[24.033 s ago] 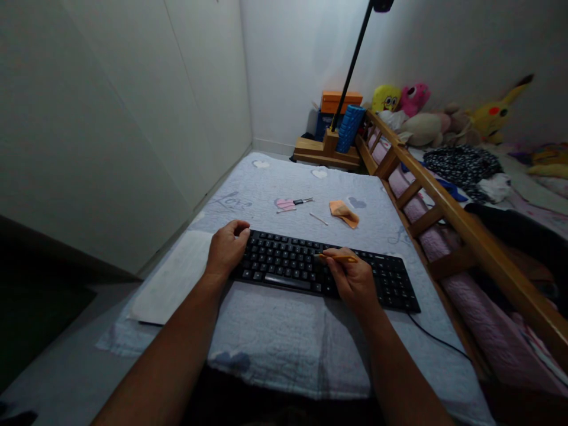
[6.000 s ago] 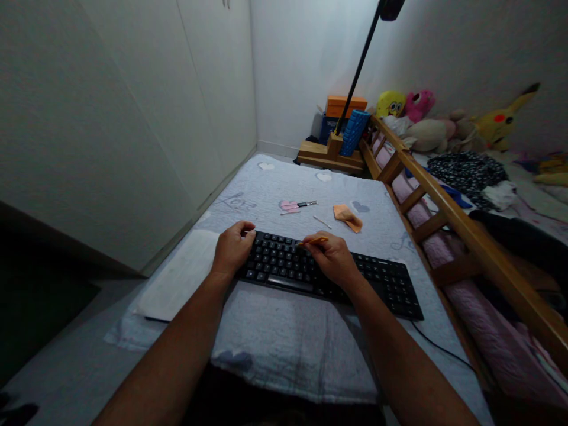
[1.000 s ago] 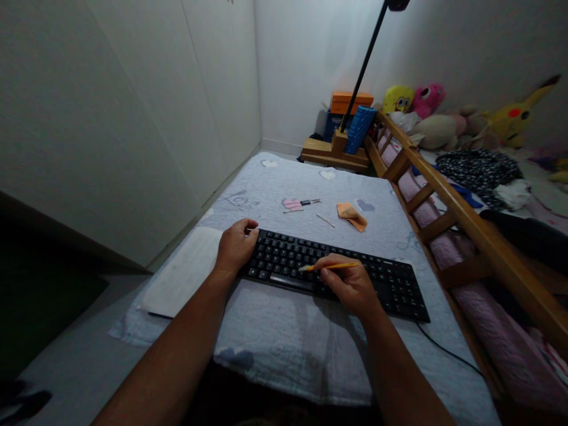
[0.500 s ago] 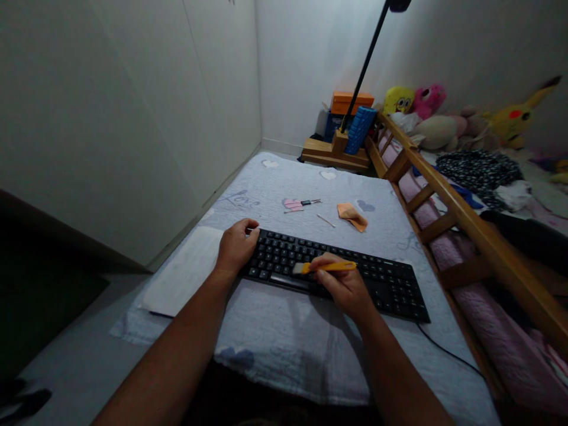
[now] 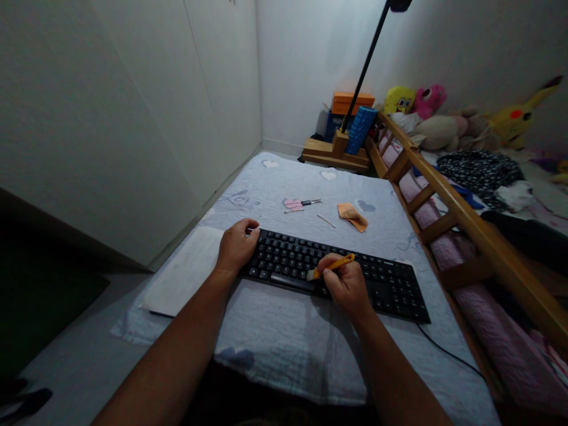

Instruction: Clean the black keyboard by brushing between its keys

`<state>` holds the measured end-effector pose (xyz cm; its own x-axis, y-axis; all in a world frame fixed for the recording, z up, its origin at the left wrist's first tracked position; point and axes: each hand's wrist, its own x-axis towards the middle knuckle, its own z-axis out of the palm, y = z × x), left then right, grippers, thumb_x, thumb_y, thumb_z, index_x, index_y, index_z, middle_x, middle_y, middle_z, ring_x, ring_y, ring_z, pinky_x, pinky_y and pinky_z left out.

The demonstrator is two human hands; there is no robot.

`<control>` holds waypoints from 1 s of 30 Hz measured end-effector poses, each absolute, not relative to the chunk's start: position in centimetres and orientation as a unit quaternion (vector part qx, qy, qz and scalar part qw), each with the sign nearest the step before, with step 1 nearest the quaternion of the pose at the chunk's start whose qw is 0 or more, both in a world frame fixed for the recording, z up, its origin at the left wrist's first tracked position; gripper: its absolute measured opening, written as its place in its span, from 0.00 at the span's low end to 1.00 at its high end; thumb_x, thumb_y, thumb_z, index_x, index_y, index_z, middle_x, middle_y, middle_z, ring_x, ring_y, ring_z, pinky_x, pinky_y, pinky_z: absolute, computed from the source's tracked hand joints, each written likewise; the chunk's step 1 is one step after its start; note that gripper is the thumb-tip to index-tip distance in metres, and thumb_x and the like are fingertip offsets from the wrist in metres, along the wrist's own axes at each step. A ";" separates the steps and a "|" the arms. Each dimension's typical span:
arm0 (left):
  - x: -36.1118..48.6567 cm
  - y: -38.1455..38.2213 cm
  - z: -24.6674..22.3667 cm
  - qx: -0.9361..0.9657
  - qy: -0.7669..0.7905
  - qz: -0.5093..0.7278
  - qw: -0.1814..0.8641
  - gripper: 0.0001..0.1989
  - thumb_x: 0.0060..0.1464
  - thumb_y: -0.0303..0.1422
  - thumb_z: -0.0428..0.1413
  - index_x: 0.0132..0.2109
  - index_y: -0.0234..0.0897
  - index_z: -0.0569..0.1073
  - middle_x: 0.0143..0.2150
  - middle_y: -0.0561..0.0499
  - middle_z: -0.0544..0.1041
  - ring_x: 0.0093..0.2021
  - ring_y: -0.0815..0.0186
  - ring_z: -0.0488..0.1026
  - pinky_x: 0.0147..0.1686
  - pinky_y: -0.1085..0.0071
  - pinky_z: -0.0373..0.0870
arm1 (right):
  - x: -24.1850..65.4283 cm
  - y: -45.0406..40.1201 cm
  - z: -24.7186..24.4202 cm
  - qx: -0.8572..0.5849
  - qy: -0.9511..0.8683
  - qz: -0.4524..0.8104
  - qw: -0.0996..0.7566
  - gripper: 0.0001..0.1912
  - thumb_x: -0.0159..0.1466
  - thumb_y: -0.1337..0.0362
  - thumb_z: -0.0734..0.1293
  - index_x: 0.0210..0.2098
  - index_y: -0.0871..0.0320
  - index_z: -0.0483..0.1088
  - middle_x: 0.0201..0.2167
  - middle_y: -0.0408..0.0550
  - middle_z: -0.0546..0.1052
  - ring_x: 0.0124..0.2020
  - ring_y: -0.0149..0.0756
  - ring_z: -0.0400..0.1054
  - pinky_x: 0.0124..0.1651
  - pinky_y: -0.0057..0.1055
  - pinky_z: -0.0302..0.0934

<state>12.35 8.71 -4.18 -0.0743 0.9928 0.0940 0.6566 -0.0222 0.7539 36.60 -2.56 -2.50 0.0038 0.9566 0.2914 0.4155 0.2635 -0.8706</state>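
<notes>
A black keyboard point(image 5: 284, 257) lies on the pale blue patterned cloth point(image 5: 284, 337), slanting down toward the right. My left hand point(image 5: 238, 245) grips its left end, thumb and fingers closed about the edge. In my right hand point(image 5: 348, 283) is a small brush point(image 5: 335, 264) with a yellow handle, pinched near the bristles. The pale bristles touch the keys just above the right end of the space bar. My right hand covers some of the keys beneath it.
Beyond the keyboard lie a cotton swab point(image 5: 326, 220), a tweezer-like tool point(image 5: 306, 203) and a folded orange cloth point(image 5: 352, 217). A white pad point(image 5: 184, 272) is at the left. A wooden bed rail point(image 5: 479, 236) runs along the right, and the keyboard's cable point(image 5: 448, 349) trails toward it.
The brush has moved a little to the right along the keys, and its handle has tilted further up. My left hand stays on the keyboard's left end.
</notes>
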 end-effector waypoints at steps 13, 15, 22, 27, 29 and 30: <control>12.3 8.7 -4.4 0.637 0.651 0.332 0.245 0.17 0.56 0.38 0.52 0.47 0.36 0.79 0.46 0.44 0.83 0.45 0.56 0.79 0.53 0.62 0.71 | 35.4 -2.0 -2.8 -0.520 -0.648 0.335 0.445 0.10 0.64 0.65 0.64 0.39 0.57 0.78 0.35 0.48 0.81 0.35 0.37 0.75 0.38 0.32 0.66; 12.3 8.8 -4.4 0.638 0.650 0.333 0.243 0.17 0.56 0.38 0.52 0.47 0.36 0.79 0.46 0.44 0.83 0.46 0.56 0.79 0.53 0.62 0.71 | 35.8 -2.0 -2.7 -0.545 -0.634 0.318 0.448 0.09 0.62 0.65 0.64 0.35 0.57 0.77 0.30 0.46 0.80 0.29 0.35 0.72 0.33 0.30 0.64; 12.4 8.6 -4.3 0.632 0.651 0.341 0.244 0.17 0.56 0.38 0.52 0.47 0.36 0.79 0.45 0.44 0.82 0.43 0.57 0.79 0.51 0.62 0.72 | 36.9 -2.2 -2.3 -0.576 -0.609 0.244 0.487 0.08 0.59 0.66 0.62 0.28 0.56 0.73 0.21 0.41 0.72 0.23 0.34 0.66 0.30 0.30 0.59; 12.4 8.6 -4.1 0.631 0.645 0.367 0.227 0.17 0.55 0.38 0.53 0.46 0.36 0.79 0.46 0.44 0.82 0.42 0.58 0.78 0.50 0.63 0.72 | 36.0 -2.1 -2.3 -0.534 -0.629 0.293 0.484 0.09 0.61 0.64 0.63 0.34 0.57 0.76 0.31 0.47 0.80 0.32 0.37 0.73 0.36 0.31 0.64; 12.4 8.6 -4.2 0.630 0.639 0.385 0.216 0.16 0.55 0.38 0.53 0.45 0.37 0.79 0.45 0.45 0.82 0.41 0.59 0.78 0.49 0.63 0.73 | 35.9 -2.0 -2.3 -0.542 -0.634 0.284 0.473 0.09 0.60 0.65 0.63 0.32 0.57 0.76 0.28 0.45 0.78 0.28 0.36 0.71 0.33 0.30 0.62; 12.3 8.6 -4.2 0.631 0.634 0.395 0.209 0.15 0.55 0.37 0.53 0.45 0.37 0.79 0.45 0.45 0.82 0.41 0.59 0.78 0.49 0.62 0.73 | 35.9 -2.0 -2.4 -0.551 -0.633 0.273 0.470 0.09 0.59 0.65 0.62 0.30 0.57 0.75 0.25 0.44 0.77 0.26 0.35 0.69 0.31 0.30 0.61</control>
